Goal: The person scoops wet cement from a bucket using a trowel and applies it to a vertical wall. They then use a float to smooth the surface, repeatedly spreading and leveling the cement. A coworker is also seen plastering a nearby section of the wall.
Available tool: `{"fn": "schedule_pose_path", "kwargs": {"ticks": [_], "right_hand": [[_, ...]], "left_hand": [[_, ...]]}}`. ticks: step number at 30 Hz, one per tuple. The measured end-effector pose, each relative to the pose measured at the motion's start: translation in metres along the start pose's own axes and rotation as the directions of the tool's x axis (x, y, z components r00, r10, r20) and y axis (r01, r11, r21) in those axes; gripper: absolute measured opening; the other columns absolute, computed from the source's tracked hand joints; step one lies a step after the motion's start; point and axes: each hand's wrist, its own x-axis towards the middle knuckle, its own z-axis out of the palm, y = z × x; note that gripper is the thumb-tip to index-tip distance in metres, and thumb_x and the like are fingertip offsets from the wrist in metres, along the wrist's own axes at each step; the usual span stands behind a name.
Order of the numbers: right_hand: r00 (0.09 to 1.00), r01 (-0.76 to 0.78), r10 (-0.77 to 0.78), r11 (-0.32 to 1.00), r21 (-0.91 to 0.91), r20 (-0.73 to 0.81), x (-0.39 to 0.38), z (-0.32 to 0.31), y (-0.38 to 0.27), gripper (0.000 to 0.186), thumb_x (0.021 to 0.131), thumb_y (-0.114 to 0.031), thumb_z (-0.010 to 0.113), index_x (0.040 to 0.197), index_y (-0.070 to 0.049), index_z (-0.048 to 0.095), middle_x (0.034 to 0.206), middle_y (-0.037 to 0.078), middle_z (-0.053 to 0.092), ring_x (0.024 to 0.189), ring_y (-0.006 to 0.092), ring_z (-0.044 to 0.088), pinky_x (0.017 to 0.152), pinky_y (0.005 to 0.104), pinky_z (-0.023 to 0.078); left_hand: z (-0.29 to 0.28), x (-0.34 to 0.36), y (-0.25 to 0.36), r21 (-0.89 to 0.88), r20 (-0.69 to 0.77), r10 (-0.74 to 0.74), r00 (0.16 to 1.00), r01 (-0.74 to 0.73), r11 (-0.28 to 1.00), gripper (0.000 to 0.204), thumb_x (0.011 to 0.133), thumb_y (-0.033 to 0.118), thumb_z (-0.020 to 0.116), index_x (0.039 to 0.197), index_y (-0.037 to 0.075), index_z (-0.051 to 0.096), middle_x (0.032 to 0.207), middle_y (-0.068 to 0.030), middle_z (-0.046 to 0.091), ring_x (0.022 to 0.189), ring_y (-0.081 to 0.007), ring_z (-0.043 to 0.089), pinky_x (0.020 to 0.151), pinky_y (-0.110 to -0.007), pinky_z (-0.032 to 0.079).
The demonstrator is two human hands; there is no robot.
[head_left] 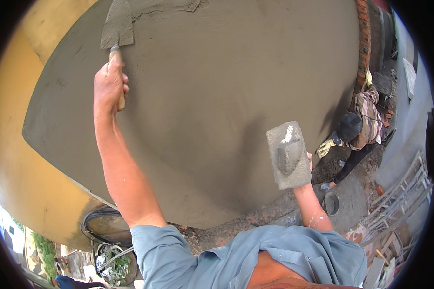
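My left hand (pixel 110 84) is closed around the wooden handle of a trowel (pixel 117 26). The trowel's mortar-coated blade lies against the upper left of a wall covered in wet grey plaster (pixel 217 82). Beside the blade, a ragged ridge of mortar (pixel 166 8) runs along the top of the wall. My right hand (pixel 310 162) grips a rectangular plastering float (pixel 294 168) from behind, so most of its fingers are hidden. Grey mortar coats the float's face, with a darker raised patch in the middle and a white smear near its top. The float is held apart from the wall.
At right, a co-worker in a dark cap (pixel 349 126) and pale gloves bends beside the wall's brick edge (pixel 363 43). A round bucket (pixel 331 203) stands below. Metal frames (pixel 395 207) lean at far right. Coiled black cable (pixel 89 221) and a potted plant (pixel 115 265) are at lower left.
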Motion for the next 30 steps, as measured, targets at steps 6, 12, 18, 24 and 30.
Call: {"fn": "schedule_pose_path", "kwargs": {"ticks": [6, 12, 18, 24, 30], "right_hand": [[0.999, 0.04, -0.04, 0.999, -0.031, -0.001, 0.001, -0.013, -0.002, 0.055, 0.087, -0.035, 0.061, 0.133, -0.007, 0.06, 0.13, 0.015, 0.064, 0.119, 0.0368, 0.061, 0.102, 0.0546, 0.051], [0.992, 0.111, -0.106, 0.991, -0.078, 0.066, 0.0, -0.035, -0.006, 0.068, 0.088, -0.044, 0.066, 0.143, -0.007, 0.054, 0.141, 0.018, 0.058, 0.127, 0.0403, 0.057, 0.106, 0.0576, 0.048], [0.983, 0.178, -0.173, 0.976, -0.124, 0.057, -0.002, -0.037, -0.004, 0.061, 0.089, -0.042, 0.064, 0.139, -0.007, 0.058, 0.136, 0.016, 0.063, 0.123, 0.0376, 0.061, 0.104, 0.0545, 0.05], [0.966, 0.247, -0.255, 0.962, -0.121, -0.054, -0.008, -0.033, -0.001, 0.047, 0.089, -0.035, 0.057, 0.126, -0.006, 0.065, 0.128, 0.014, 0.067, 0.117, 0.0356, 0.063, 0.1, 0.0533, 0.052], [0.964, 0.263, -0.264, 0.944, -0.199, 0.021, -0.005, -0.04, -0.001, 0.052, 0.09, -0.038, 0.058, 0.131, -0.006, 0.062, 0.129, 0.015, 0.066, 0.116, 0.036, 0.064, 0.1, 0.054, 0.052]], "left_hand": [[-0.037, -0.028, -0.051, -0.147, -0.085, -0.086, 0.993, 0.073, 0.987, 0.04, 0.105, 0.044, 0.048, 0.104, 0.005, 0.057, 0.071, -0.0006, 0.054, 0.052, -0.0088, 0.052, 0.044, -0.026, 0.043], [-0.026, -0.03, -0.077, -0.523, -0.208, -0.125, 0.97, -0.003, 0.852, 0.039, 0.107, 0.042, 0.042, 0.109, 0.005, 0.052, 0.075, -0.0029, 0.053, 0.057, -0.0127, 0.053, 0.046, -0.028, 0.044], [0.007, 0.038, -0.042, -0.617, -0.118, -0.033, 0.992, -0.048, 0.785, 0.042, 0.105, 0.047, 0.044, 0.105, 0.006, 0.052, 0.073, -0.0025, 0.051, 0.055, -0.0139, 0.051, 0.046, -0.031, 0.043], [0.029, 0.085, -0.016, -0.387, -0.062, -0.055, 0.997, 0.027, 0.922, 0.046, 0.104, 0.051, 0.045, 0.099, 0.006, 0.052, 0.069, -0.0017, 0.049, 0.05, -0.0136, 0.049, 0.043, -0.032, 0.042], [0.055, 0.086, -0.018, -0.147, 0.004, 0.164, 0.986, -0.162, 0.976, 0.051, 0.105, 0.049, 0.046, 0.086, 0.003, 0.058, 0.073, -0.0097, 0.062, 0.056, -0.0194, 0.062, 0.052, -0.037, 0.053]]}}
